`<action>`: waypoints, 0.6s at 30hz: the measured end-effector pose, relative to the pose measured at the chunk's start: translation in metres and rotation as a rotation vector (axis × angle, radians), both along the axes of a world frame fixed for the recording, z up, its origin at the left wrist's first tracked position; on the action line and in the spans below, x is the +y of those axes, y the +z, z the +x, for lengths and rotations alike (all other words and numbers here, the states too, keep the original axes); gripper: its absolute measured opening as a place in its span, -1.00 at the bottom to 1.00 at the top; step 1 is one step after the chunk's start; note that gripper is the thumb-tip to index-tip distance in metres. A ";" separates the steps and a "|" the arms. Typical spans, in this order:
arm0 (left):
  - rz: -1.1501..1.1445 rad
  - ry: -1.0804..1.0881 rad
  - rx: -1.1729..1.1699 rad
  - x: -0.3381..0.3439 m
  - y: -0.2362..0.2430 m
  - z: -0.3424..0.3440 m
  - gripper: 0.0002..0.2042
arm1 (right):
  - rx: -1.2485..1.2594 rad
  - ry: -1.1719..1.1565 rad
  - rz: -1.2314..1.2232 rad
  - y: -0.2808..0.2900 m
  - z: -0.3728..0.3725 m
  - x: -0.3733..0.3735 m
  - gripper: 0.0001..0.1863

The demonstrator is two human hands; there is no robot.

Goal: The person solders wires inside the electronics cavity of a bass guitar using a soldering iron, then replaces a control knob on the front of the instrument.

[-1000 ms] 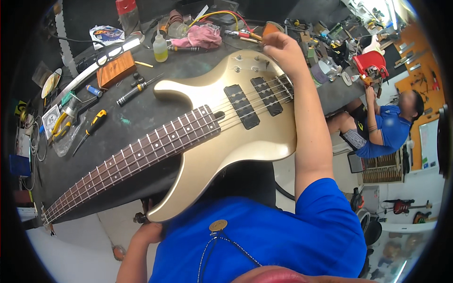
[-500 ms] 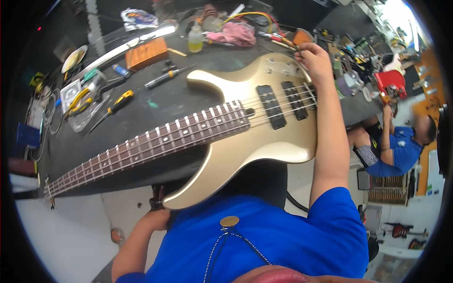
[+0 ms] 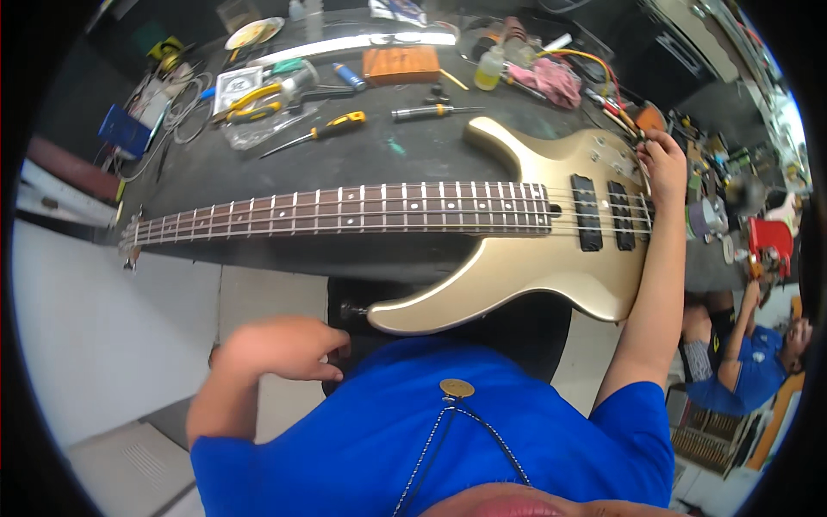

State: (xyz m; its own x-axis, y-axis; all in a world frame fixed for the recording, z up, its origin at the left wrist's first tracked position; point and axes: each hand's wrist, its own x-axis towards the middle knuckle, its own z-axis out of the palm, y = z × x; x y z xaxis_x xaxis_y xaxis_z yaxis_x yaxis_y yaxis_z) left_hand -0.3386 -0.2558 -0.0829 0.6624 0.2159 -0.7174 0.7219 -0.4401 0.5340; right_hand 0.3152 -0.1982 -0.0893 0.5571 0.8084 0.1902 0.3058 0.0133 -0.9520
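A gold electric bass guitar lies with its body before me on the right. Its long neck reaches left along the workbench's front edge. At the body's far right edge, past the knobs, my right hand is closed with fingers pinched together; what they hold, if anything, cannot be made out. The right forearm crosses over the bridge end. My left hand, somewhat blurred, hangs below the bench near my shirt, thumb and fingers apart and nothing visible in them. A dark knob-like piece shows between it and the bass's near horn.
On the dark workbench lie a yellow-handled screwdriver, a grey screwdriver, pliers, a wooden block, a bottle of yellow liquid and a pink cloth. A person in blue sits at the right.
My left hand has come away from the bass's near horn, its fingers now apart. The view has turned, so the bass appears more level and farther right. My right hand stays at the body's edge.
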 end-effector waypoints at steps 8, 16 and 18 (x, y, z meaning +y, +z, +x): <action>0.734 0.368 -0.635 0.105 0.107 0.023 -0.80 | -0.073 -0.029 0.022 0.001 0.012 -0.004 -0.72; 0.977 0.143 -0.363 0.142 0.089 0.115 -0.78 | -0.076 -0.181 0.149 0.003 0.002 -0.002 -0.70; 0.927 0.101 -0.429 0.133 0.102 0.147 -0.79 | -0.258 -0.173 0.076 0.004 -0.002 -0.005 -0.67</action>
State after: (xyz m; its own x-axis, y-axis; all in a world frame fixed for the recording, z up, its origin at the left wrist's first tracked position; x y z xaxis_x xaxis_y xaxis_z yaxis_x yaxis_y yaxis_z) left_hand -0.1919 -0.1229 0.0187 0.7717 0.6339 0.0526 0.6070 -0.7587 0.2365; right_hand 0.3133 -0.2036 -0.0857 0.6104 0.6839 0.3996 0.5414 0.0081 -0.8407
